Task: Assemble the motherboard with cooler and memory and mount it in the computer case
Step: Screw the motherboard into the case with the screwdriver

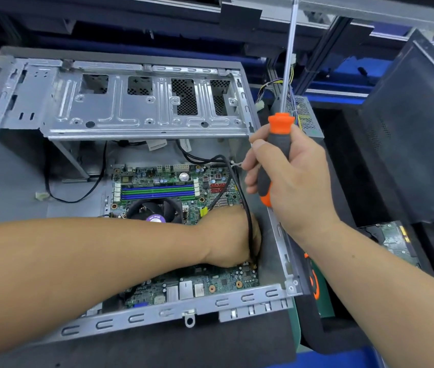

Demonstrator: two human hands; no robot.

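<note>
- Head view: the open grey sheet-metal computer case [120, 107] lies on its side on the black-matted table [184, 346], below both hands.
- Green motherboard [210, 284] sits flat on the case floor, under the left hand.
- Round black cooler fan with purple centre label [154, 212] is on the board, just beyond the left forearm; the forearm covers its near part.
- Blue and green memory slots [157, 191] lie beyond the cooler, to the left of the right hand.
- Left hand [230, 239] reaches down onto the board near its right edge, fingers curled downward at the end of a black cable [237, 181]. Whether the fingers pinch that cable or another part cannot be told.
- Right hand [287, 179] is raised above the right wall of the case, fingers wrapped round the orange-and-grey handle of a long screwdriver [277, 152]; the steel shaft points up, away from the case.
- Second green circuit board [396, 240] lies outside the case, to the right of the right forearm.
- Grey perforated metal box with bundled coloured wires [304, 115] stands just beyond the right hand.
</note>
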